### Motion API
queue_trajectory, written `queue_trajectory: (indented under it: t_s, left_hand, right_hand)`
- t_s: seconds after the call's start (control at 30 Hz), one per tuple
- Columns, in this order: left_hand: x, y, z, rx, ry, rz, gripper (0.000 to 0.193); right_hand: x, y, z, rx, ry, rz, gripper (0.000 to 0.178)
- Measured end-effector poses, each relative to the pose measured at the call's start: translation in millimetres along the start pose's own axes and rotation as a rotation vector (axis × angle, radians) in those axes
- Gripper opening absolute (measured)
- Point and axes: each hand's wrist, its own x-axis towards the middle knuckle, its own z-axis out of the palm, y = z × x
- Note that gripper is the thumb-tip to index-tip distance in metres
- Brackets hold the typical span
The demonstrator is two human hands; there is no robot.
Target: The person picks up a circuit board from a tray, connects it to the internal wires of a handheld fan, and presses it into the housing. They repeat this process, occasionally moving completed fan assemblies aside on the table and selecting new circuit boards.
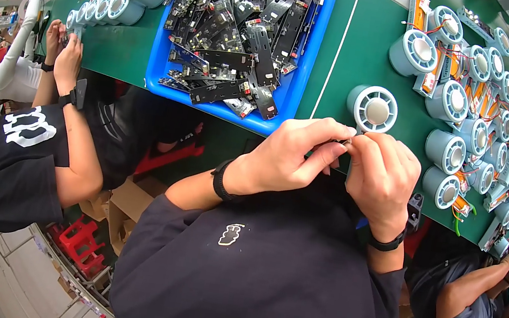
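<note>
Together, left hand (298, 154) and right hand (384, 174) pinch a tiny part (347, 141) between them.

A plain green desk (116, 53) is crossed by a thin white line (338, 46) at twelve o'clock. Toward eleven, a bright blue tray (310, 55) frames black circuit boards (261, 48) flecked with silver and red. At one o'clock, a lone round housing (377, 108) is pale blue with a greyish-white centre; from two to three, matching housings (449, 101) sit among orange blocks (420, 16), with green wires (457, 223) too. The black shirt (291, 263) at six carries a pale outlined emblem (229, 235); the wristband (220, 179) is black. Toward eight, a stool (83, 242) is red.
</note>
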Motion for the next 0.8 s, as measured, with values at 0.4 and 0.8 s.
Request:
queue_trajectory:
  t_s: [0.4,0.8]
  left_hand:
    - [1,-10,-6,0.016,-0.230,-0.044,0.022]
    - [9,27,-22,0.393,-0.117,0.075,0.058]
  right_hand:
    - [-20,24,2,0.294,-0.031,0.069,0.032]
    - [-36,2,-23,0.620,-0.093,0.346,0.037]
